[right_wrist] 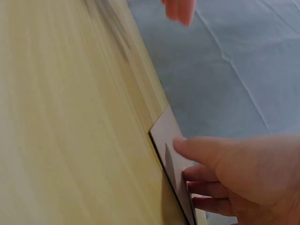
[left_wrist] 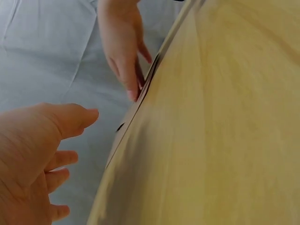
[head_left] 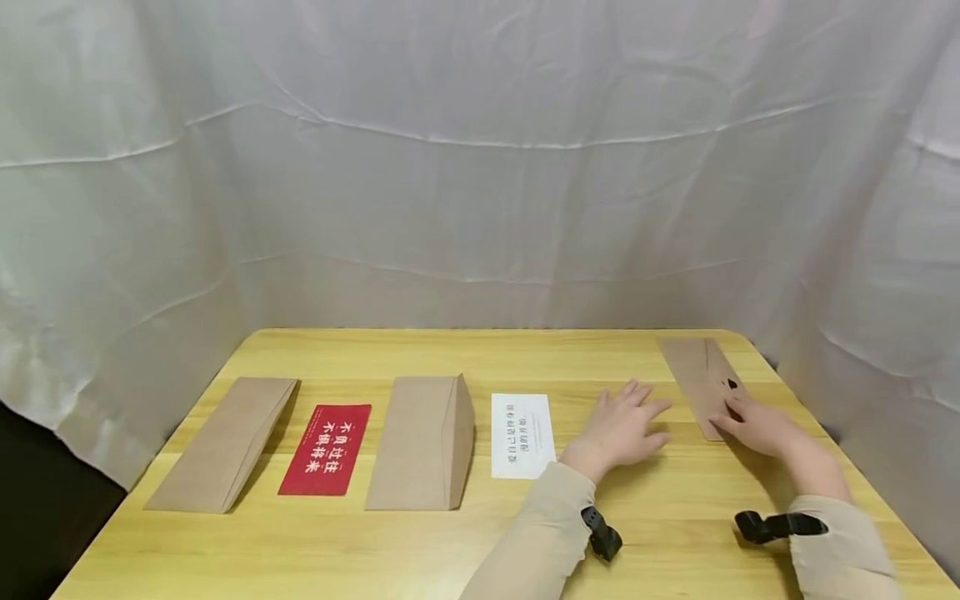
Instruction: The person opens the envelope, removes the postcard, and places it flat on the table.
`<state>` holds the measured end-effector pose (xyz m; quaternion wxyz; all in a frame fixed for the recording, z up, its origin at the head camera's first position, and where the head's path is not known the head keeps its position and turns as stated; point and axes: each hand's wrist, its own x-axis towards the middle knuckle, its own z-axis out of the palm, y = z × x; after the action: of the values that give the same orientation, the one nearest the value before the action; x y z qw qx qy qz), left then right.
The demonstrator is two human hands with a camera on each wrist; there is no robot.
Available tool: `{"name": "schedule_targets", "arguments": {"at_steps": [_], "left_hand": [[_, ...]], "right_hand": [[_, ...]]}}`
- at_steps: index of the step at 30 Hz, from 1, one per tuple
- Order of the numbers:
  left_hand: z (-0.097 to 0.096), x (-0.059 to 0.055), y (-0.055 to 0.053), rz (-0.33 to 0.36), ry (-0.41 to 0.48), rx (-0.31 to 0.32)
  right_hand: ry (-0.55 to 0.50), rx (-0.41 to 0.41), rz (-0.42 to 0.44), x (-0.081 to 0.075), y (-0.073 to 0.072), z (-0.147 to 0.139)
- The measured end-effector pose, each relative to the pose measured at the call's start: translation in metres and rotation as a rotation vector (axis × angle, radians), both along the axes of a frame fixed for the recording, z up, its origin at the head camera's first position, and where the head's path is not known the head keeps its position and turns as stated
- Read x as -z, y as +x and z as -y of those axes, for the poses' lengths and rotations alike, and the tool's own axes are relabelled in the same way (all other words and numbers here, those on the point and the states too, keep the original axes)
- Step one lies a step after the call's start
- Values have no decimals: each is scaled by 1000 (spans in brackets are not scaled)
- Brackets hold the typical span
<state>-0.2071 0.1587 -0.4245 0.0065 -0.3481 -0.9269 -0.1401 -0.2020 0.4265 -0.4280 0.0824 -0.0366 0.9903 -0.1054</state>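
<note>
Beside the white card, my left hand (head_left: 618, 429) hovers over the table with fingers spread, touching nothing. My right hand (head_left: 772, 433) rests on a flat brown envelope (head_left: 692, 375) near the table's far right corner. That envelope bears a small dark mark. In the right wrist view, the thumb and fingertips meet the face of the envelope (right_wrist: 164, 131), the fingers only slightly bent. The underside of the envelope beneath the hand is hidden. A white card (head_left: 521, 437) printed with Chinese characters lies just left of my left hand.
Two more brown envelopes lie farther left: one in the middle (head_left: 412, 442), its side flap raised, and one at the far left (head_left: 225, 442). Between them is a red card (head_left: 326, 450) with white characters. Pale cloth (head_left: 480, 208) hangs behind the wooden table (head_left: 375, 558).
</note>
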Motion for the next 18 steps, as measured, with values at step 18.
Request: {"name": "schedule_targets", "arguments": {"at_steps": [18], "left_hand": [[-1, 10, 0, 56, -121, 4]], "right_hand": [[66, -120, -74, -6, -3, 60]]}}
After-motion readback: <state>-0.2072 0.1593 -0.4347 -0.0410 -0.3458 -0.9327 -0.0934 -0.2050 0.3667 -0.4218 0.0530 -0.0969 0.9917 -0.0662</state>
